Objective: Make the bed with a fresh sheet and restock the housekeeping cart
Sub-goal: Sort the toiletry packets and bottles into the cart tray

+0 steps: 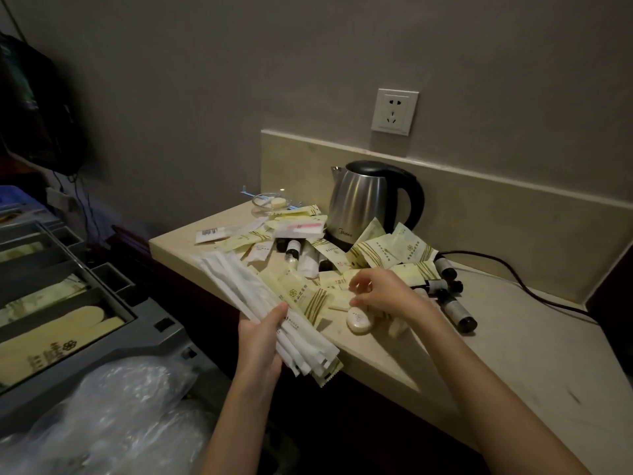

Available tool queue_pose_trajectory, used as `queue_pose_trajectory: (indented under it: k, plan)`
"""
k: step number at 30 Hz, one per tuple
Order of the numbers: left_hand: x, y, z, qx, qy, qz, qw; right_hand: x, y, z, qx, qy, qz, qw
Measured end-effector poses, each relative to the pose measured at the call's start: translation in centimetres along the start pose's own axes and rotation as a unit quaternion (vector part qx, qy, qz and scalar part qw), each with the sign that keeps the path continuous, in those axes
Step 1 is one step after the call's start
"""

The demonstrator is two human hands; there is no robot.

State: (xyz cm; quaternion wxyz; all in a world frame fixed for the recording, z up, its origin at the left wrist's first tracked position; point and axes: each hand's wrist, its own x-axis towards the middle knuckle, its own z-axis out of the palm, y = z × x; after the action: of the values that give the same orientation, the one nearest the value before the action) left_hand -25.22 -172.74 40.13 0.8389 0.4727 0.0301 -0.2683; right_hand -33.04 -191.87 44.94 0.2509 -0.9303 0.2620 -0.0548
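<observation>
Dim rm, soft focus, edges warped

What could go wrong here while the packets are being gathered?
The left hand grips a fanned bundle of packets overhanging the counter edge; some could slip to the floor. The right hand works beside loose bottles lying on their sides, which could roll. The kettle cord trails nearby and might snag.

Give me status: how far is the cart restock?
Partly done: cart tray compartments already hold packets. In hand: left hand grips a bundle of sachets; right hand reaches into the counter pile. Left: that pile and small bottles. Bed not in view.
</observation>
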Motion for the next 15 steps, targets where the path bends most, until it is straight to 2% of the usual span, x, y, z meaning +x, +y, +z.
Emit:
queue_pose_trajectory:
  k: [10, 15]
  plan:
    - [-0.05, -0.31, -0.06, 0.006, 0.018, -0.020, 1.000, 0.87, -0.39, 0.34, -0.015, -0.016, 0.004, 1.000]
    - [-0.49, 0.01, 0.62, 0.009, 0.012, -0.022, 1.000, 0.63, -0.50, 0.24, 0.035, -0.013, 0.005, 0.999]
